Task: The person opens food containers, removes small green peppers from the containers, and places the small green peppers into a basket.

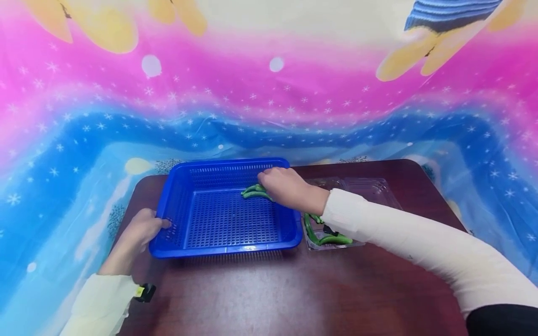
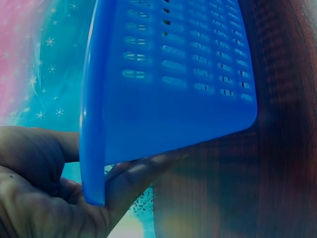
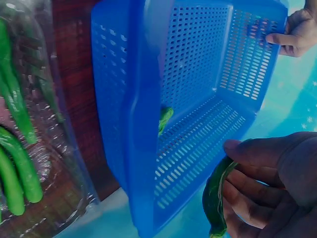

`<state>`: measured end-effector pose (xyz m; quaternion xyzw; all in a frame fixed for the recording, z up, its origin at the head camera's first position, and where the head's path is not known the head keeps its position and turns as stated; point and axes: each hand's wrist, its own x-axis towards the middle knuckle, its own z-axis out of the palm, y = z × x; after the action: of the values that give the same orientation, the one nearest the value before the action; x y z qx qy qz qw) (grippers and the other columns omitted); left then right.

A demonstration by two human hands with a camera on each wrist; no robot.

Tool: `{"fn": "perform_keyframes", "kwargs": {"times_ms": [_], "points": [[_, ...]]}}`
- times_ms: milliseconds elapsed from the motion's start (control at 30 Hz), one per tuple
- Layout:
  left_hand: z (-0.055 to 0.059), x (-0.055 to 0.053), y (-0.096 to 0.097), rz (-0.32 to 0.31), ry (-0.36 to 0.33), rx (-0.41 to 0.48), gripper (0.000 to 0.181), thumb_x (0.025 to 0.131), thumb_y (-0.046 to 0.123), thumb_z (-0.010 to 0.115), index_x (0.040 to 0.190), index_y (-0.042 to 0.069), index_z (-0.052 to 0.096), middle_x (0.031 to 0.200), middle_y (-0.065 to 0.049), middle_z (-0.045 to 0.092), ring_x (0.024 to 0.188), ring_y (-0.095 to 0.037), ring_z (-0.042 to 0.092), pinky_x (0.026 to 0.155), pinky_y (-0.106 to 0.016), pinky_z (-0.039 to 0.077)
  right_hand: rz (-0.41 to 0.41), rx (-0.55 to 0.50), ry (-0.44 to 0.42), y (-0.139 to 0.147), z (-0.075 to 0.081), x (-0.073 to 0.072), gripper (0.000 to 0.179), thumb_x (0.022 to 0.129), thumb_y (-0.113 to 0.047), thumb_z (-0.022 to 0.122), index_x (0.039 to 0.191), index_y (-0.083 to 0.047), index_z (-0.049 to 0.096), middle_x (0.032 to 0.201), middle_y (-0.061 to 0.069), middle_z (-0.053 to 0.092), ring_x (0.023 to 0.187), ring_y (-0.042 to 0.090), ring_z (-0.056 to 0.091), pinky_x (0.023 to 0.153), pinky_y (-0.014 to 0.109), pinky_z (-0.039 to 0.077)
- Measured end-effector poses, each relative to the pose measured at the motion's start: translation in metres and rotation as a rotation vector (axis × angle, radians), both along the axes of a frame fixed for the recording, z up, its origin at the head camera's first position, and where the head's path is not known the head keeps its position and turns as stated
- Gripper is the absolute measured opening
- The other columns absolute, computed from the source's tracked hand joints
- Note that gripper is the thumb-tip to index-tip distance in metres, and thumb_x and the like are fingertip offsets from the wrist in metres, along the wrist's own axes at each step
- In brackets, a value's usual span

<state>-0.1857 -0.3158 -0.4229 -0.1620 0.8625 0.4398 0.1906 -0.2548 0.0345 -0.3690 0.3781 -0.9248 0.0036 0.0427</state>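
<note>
A blue plastic basket (image 1: 231, 217) with slotted walls stands on the table. At its left end my left hand (image 1: 145, 228) grips the rim, thumb over the inside and fingers beneath it, as the left wrist view shows. Above the basket's right rear part, my right hand (image 1: 287, 186) pinches a curved green pepper (image 3: 215, 196) between thumb and fingers. Inside the basket lies another green pepper (image 3: 166, 119), partly hidden by the rim in the right wrist view. Right of the basket, a clear plastic container (image 3: 69, 148) holds several green peppers (image 1: 334, 239), partly covered by my right sleeve in the head view.
The dark reddish-brown table (image 1: 252, 289) bears the basket and container side by side. A patterned cloth (image 1: 260, 102) in pink and blue hangs behind and around it. A small black device (image 1: 146, 292) sits at my left sleeve.
</note>
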Motion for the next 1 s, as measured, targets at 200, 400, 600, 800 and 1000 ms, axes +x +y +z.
{"fn": "perform_keyframes", "kwargs": {"times_ms": [200, 400, 600, 800, 1000], "points": [[0.002, -0.001, -0.001, -0.007, 0.007, 0.004, 0.046, 0.101, 0.002, 0.048, 0.133, -0.029, 0.039, 0.119, -0.044, 0.061, 0.091, -0.044, 0.075, 0.077, -0.054, 0.064, 0.001, 0.063, -0.065, -0.027, -0.004, -0.01, 0.019, 0.102, -0.003, 0.054, 0.104, -0.008, 0.072, 0.098, 0.008, 0.074, 0.085, 0.023, 0.07, 0.063, 0.038, 0.062], [0.002, -0.002, -0.001, -0.002, 0.005, 0.008, 0.044, 0.101, 0.003, 0.048, 0.132, -0.029, 0.04, 0.114, -0.042, 0.063, 0.087, -0.041, 0.075, 0.074, -0.052, 0.065, 0.023, 0.107, -0.135, -0.052, -0.007, -0.022, 0.021, 0.1, 0.0, 0.056, 0.088, -0.012, 0.067, 0.094, 0.004, 0.072, 0.078, 0.015, 0.059, 0.066, 0.032, 0.058], [-0.003, -0.001, -0.002, -0.001, 0.013, 0.057, 0.046, 0.099, -0.001, 0.048, 0.132, -0.031, 0.037, 0.112, -0.042, 0.064, 0.086, -0.04, 0.076, 0.074, -0.052, 0.065, 0.006, 0.171, -0.214, -0.068, -0.017, -0.036, 0.012, 0.103, -0.011, 0.06, 0.099, -0.01, 0.071, 0.091, 0.004, 0.071, 0.072, 0.013, 0.052, 0.063, 0.028, 0.053], [-0.003, -0.002, -0.003, -0.001, 0.02, 0.064, 0.045, 0.099, -0.001, 0.048, 0.131, -0.03, 0.038, 0.108, -0.04, 0.066, 0.083, -0.036, 0.076, 0.073, -0.051, 0.065, -0.032, 0.254, -0.316, -0.078, -0.027, -0.048, 0.02, 0.092, -0.008, 0.075, 0.111, -0.011, 0.073, 0.112, 0.005, 0.074, 0.085, 0.014, 0.059, 0.074, 0.028, 0.053], [-0.003, -0.002, -0.004, 0.001, 0.021, 0.043, 0.047, 0.1, 0.001, 0.05, 0.133, -0.03, 0.038, 0.113, -0.042, 0.064, 0.085, -0.04, 0.076, 0.074, -0.051, 0.065, -0.02, 0.335, -0.347, -0.087, -0.041, -0.055, 0.022, 0.09, -0.008, 0.077, 0.111, -0.012, 0.075, 0.12, 0.003, 0.073, 0.087, 0.012, 0.056, 0.085, 0.029, 0.057]]}}
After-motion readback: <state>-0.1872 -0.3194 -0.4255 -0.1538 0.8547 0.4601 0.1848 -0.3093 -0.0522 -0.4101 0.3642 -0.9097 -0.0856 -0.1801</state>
